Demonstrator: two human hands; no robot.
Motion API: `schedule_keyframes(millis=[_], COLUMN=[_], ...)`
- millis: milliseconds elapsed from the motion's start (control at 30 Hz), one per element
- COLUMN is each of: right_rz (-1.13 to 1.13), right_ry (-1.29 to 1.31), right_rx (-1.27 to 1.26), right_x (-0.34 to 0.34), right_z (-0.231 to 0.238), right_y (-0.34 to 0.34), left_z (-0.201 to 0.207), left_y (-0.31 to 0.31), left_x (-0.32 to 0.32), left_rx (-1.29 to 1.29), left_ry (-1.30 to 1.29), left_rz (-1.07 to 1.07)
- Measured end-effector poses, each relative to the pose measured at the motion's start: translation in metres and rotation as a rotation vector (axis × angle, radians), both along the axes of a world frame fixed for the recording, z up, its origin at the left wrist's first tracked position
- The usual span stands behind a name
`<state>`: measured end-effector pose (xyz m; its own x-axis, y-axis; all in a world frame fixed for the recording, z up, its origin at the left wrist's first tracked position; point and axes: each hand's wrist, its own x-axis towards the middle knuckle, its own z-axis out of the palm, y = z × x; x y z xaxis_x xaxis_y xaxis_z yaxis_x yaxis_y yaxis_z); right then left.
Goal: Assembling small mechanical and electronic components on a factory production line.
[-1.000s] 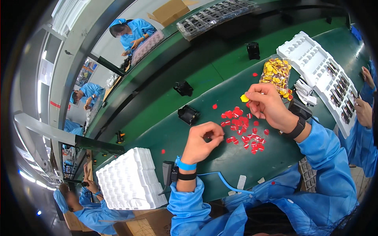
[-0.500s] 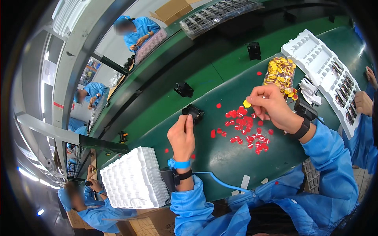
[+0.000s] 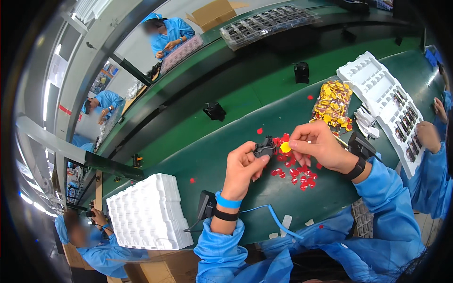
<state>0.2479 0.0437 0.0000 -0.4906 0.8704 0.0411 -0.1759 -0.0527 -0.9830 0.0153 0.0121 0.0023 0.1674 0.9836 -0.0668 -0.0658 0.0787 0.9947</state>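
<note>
My left hand (image 3: pixel 239 177) is closed on a small black plastic part (image 3: pixel 265 148), held up over the green table. Close to the part's right side is a small yellow disc (image 3: pixel 285 147), pinched between thumb and fingers of my right hand (image 3: pixel 324 150). Whether disc and part touch I cannot tell. Below and behind both hands lie many loose red pieces (image 3: pixel 303 180), partly hidden by my fingers. A clear bag (image 3: pixel 331 101) full of yellow and dark red pieces lies just beyond my right hand.
Stacked white moulded trays (image 3: pixel 144 212) stand at left. Another white tray (image 3: pixel 365 75), partly filled with dark parts, lies at right by a co-worker's hand (image 3: pixel 428 137). Black parts (image 3: pixel 214 111) sit on the green belt beyond the table. A blue cord (image 3: pixel 274 218) runs from my left wrist.
My left hand has lifted the black part and moved right with it. My right hand has come slightly left and down with the yellow disc, so the two hands are now close together.
</note>
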Motion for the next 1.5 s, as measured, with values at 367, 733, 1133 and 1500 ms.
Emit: schedule_keyframes(millis=[367, 733, 1133, 1500], right_rz=[-0.020, -0.063, 0.038, -0.003], right_ry=[-0.231, -0.228, -0.139, -0.200], right_rx=[0.520, 0.483, 0.473, 0.702], right_x=[-0.009, -0.008, -0.010, -0.006], right_z=[-0.007, -0.004, -0.006, -0.009], right_y=[-0.008, -0.011, -0.007, -0.005], left_z=[-0.009, 0.001, 0.007, 0.003], left_y=[-0.006, -0.015, -0.029, -0.020], left_x=[0.016, 0.016, 0.022, 0.012], left_rx=[0.075, 0.127, 0.119, 0.100], left_ry=[0.083, 0.130, 0.075, -0.044], left_rz=[-0.181, -0.181, -0.135, -0.255])
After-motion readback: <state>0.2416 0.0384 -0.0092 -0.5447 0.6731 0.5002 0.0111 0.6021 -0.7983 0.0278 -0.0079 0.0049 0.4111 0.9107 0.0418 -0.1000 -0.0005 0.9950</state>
